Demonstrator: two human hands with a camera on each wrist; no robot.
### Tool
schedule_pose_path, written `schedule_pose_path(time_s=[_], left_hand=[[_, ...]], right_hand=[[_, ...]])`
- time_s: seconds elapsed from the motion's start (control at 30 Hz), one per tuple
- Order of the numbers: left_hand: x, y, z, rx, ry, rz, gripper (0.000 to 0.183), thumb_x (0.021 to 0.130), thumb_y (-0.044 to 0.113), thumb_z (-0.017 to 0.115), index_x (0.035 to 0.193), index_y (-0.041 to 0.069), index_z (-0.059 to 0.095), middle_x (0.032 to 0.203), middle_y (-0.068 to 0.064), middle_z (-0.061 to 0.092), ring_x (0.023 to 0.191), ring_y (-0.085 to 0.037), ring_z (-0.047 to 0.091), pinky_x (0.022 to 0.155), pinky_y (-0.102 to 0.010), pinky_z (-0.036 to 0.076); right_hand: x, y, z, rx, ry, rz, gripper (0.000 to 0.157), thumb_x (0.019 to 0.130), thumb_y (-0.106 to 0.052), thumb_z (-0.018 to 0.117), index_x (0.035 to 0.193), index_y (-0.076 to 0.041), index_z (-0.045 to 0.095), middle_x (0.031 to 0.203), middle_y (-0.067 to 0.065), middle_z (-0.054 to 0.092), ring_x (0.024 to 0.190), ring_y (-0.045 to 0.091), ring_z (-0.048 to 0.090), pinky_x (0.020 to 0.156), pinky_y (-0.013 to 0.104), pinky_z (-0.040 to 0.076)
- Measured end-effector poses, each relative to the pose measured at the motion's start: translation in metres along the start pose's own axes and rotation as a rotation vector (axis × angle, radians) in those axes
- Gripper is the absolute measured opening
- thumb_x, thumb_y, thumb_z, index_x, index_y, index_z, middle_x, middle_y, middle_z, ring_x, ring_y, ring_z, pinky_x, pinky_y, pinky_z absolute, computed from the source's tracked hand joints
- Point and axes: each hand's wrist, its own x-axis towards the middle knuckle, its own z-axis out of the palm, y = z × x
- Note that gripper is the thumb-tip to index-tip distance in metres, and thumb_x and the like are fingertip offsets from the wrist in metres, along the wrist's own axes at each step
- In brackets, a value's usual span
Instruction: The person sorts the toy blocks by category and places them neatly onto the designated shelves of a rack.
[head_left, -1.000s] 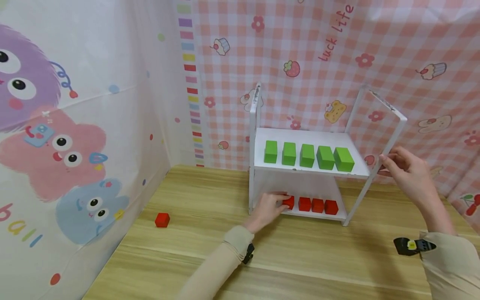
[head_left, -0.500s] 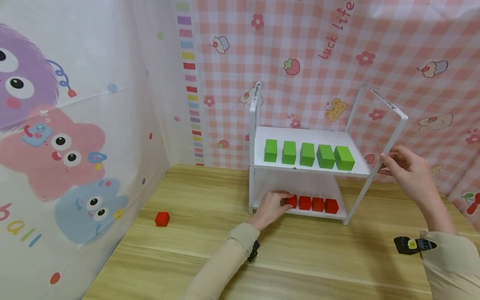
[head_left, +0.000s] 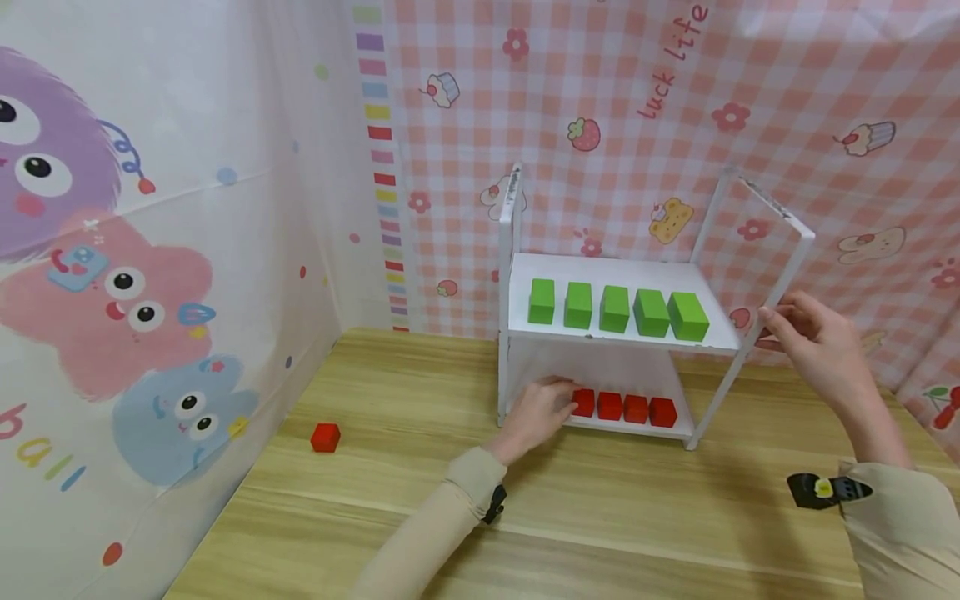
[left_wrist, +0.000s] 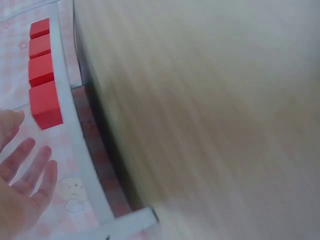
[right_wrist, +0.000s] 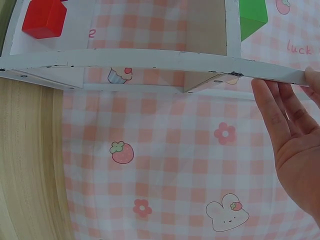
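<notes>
A white two-tier shelf (head_left: 626, 340) stands on the wooden table. Several red cubes (head_left: 636, 409) line its lower tier. My left hand (head_left: 534, 419) is beside the leftmost red cube (left_wrist: 46, 105), and the left wrist view shows the fingers spread and apart from it. On the upper tier stands a row of several green blocks (head_left: 615, 309). My right hand (head_left: 823, 354) holds the shelf's right front post (right_wrist: 280, 72) between thumb and fingers. Another red cube (head_left: 326, 437) lies by itself on the table to the left.
The wooden table (head_left: 420, 492) reaches a cartoon-print sheet (head_left: 247, 275) on the left. Behind the shelf hangs a pink checked cloth (head_left: 630, 50). The upper tier overhangs the lower row of cubes, and the left side frame (head_left: 506, 317) rises near my left hand.
My left hand first slid the leftmost red cube slightly right, toward the others. It has since let go and drawn back a little to the left. My right hand has stayed on the post.
</notes>
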Motion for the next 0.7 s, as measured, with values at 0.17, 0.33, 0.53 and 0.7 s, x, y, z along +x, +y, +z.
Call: schedule_pose_path(time_s=[0.17,0.33,0.53,0.7], left_hand=[[-0.014,-0.003,-0.021,-0.023,-0.008,0.020,0.020,0.085,0.016,0.063,0.103,0.008,0.068,0.101,-0.004,0.070,0.093,-0.014,0.065,0.082,-0.021,0.052],[-0.030,-0.008,-0.045,-0.133,-0.126,0.012,0.018,0.086,0.016,0.063,0.100,0.008,0.070,0.099,-0.003,0.071,0.089,-0.014,0.065,0.079,-0.021,0.053],[-0.047,-0.021,-0.074,-0.207,-0.238,0.002,0.019,0.085,0.014,0.064,0.101,0.005,0.068,0.099,-0.006,0.070,0.087,-0.015,0.066,0.077,-0.023,0.054],[-0.063,-0.041,-0.103,-0.211,-0.209,-0.101,0.023,0.086,0.015,0.062,0.107,0.006,0.066,0.105,-0.008,0.069,0.092,-0.017,0.064,0.080,-0.029,0.053]], right_hand=[[0.000,0.000,0.001,0.000,0.007,-0.006,0.023,0.093,-0.023,0.051,0.105,-0.003,0.054,0.076,-0.031,0.053,0.069,-0.017,0.054,0.059,0.003,0.046],[0.000,0.001,0.000,0.011,0.006,-0.007,0.024,0.093,-0.024,0.050,0.104,-0.003,0.053,0.077,-0.030,0.054,0.070,-0.017,0.054,0.059,0.004,0.047],[-0.001,0.002,0.000,0.014,0.003,0.003,0.025,0.094,-0.024,0.050,0.107,-0.003,0.053,0.078,-0.030,0.053,0.071,-0.017,0.054,0.059,0.003,0.047],[0.000,0.000,0.000,0.021,-0.011,0.010,0.025,0.094,-0.024,0.049,0.107,-0.003,0.053,0.079,-0.031,0.053,0.071,-0.018,0.054,0.059,0.004,0.047]])
